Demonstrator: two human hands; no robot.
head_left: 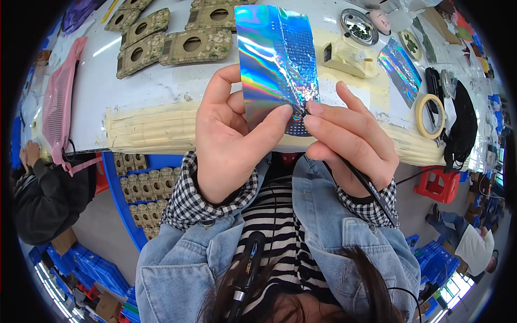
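A shiny blue holographic sticker sheet [277, 59], printed with rows of tiny marks, is raised above the front edge of the table. My left hand [231, 129] grips its left side, thumb on the front and fingers partly behind. My right hand [358, 137] meets the sheet's lower right part, index and middle fingertips close to my left thumb tip. A slim black tool [370, 189] lies in my right hand, its rear end sticking out over the wrist. Its front end is hidden by the fingers, and any small piece at the fingertips is too small to make out.
Several camouflage-patterned housings [196, 48] lie at the back left. A tan block-shaped part [353, 58], a round dish [359, 27], another holographic sheet [399, 71] and a tape roll [419, 116] are on the right. A blue tray [112, 183] of similar housings sits below the table, left.
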